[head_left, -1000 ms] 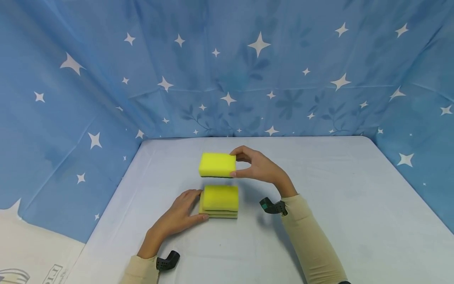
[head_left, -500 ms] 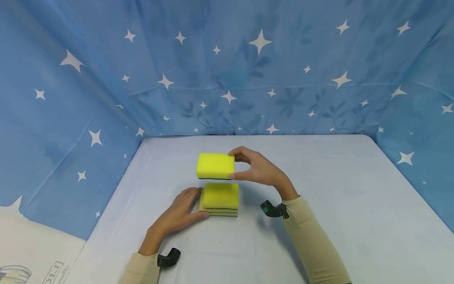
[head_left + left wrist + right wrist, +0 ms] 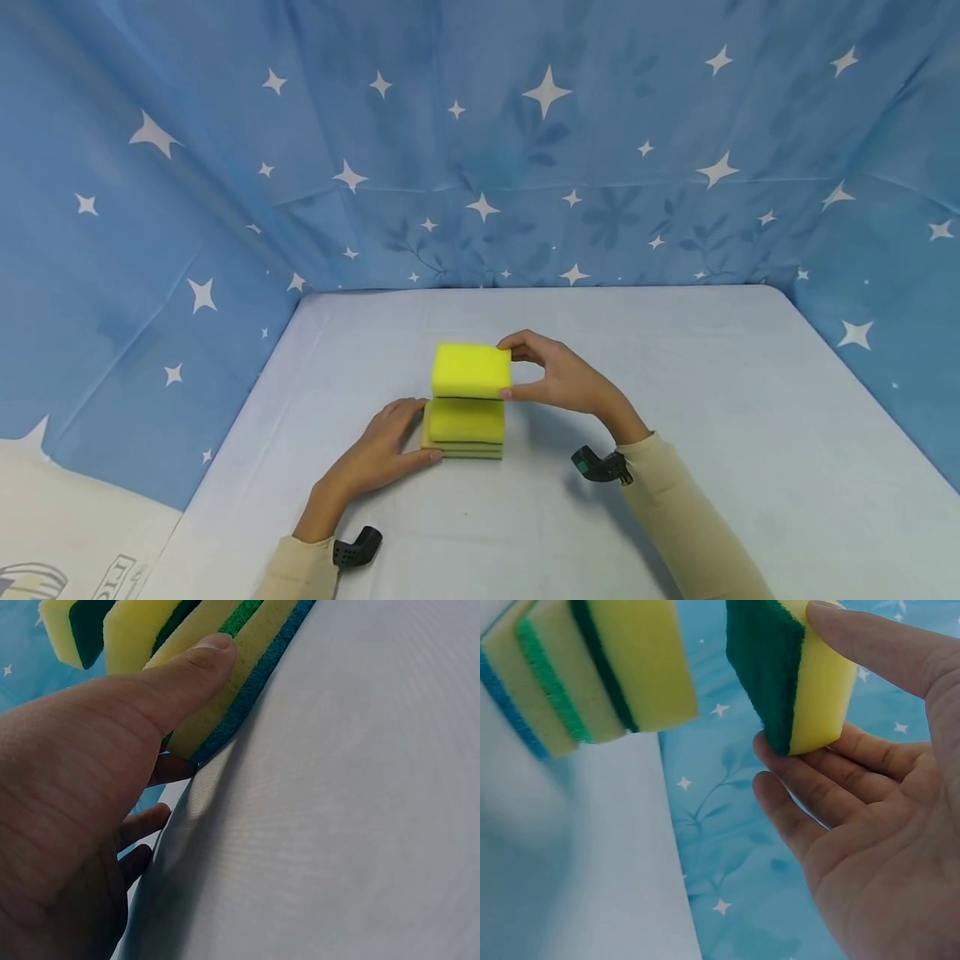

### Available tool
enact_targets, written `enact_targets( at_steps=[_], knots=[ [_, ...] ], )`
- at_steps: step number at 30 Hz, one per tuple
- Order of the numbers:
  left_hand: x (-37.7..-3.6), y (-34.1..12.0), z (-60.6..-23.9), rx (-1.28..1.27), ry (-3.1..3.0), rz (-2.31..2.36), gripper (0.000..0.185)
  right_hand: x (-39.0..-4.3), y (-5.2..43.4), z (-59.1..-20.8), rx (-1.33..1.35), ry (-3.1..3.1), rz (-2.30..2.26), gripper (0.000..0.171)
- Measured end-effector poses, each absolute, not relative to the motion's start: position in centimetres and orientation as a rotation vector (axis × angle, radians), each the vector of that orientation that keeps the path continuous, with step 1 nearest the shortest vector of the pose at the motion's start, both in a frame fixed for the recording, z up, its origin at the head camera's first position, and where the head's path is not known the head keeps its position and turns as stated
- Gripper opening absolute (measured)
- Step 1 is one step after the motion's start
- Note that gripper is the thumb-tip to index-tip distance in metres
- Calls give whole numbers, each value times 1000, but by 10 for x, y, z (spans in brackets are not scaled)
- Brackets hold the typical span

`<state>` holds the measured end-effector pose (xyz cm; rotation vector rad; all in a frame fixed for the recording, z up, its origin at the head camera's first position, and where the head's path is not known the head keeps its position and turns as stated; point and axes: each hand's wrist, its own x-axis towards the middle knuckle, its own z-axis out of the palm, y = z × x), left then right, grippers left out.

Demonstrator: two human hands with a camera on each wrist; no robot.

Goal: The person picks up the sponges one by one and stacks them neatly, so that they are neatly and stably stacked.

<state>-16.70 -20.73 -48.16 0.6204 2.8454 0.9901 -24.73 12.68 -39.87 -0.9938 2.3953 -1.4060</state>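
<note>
My right hand [image 3: 567, 380] pinches a bright yellow sponge [image 3: 470, 370] by its right end, thumb in front and fingers behind. In the right wrist view this sponge [image 3: 819, 705] has a dark green scouring side facing the stack, with a gap between them. Below it stands a stack of three sponges [image 3: 467, 423] with blue, bright green and dark green scouring layers. My left hand [image 3: 381, 450] holds the lower part of the stack from the left. In the left wrist view its thumb [image 3: 199, 671] presses the front sides of the lower sponges; its fingers reach behind.
The sponges stand on a white-covered table [image 3: 712, 467]. A blue curtain with white stars [image 3: 480, 150] hangs behind and along both sides. Pale printed cloth [image 3: 75, 525] lies at the lower left. Each wrist carries a small black device [image 3: 360, 547].
The right hand first drifts slightly left, then comes right and nearer with its sponge, which now overlaps the top of the stack in the head view. The left hand stays put.
</note>
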Motion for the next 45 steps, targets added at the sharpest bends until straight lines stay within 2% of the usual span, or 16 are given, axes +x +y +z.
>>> enact_targets(
  at_steps=[17,45],
  knots=[
    [-167,-208,-481,587,2834,972,88,-230,127,-408,-999,2370,-1392,64],
    [-169,-208,-481,589,2827,1003,88,-227,120,-413,-1065,2375,-1341,63]
  ],
)
